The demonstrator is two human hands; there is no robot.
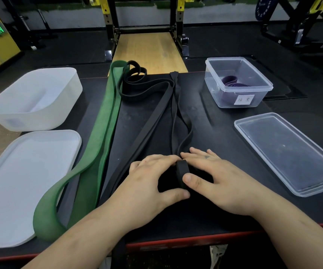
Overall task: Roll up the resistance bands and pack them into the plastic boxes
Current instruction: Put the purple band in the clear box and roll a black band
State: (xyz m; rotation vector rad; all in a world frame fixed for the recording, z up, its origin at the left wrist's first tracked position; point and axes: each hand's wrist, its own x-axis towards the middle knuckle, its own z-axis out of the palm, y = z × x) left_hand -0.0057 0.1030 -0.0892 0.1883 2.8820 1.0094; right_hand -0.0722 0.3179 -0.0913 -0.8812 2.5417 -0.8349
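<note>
Counter (215,123): black top, red front edge.
Left: frosted box (40,117), frosted lid (21,181).
Middle: green band (102,136), black bands (153,121).
Right: clear box (224,100), clear lid (284,152).

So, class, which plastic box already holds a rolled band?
The clear box at the far right: a rolled purple band lies inside. The frosted white box on the left shows none.

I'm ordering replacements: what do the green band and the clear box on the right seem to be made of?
Green band: probably rubber or latex, matte and slightly dusty; it lies in limp curves. Clear box: likely hard plastic, transparent and glossy; the purple band shows through its walls.
</note>
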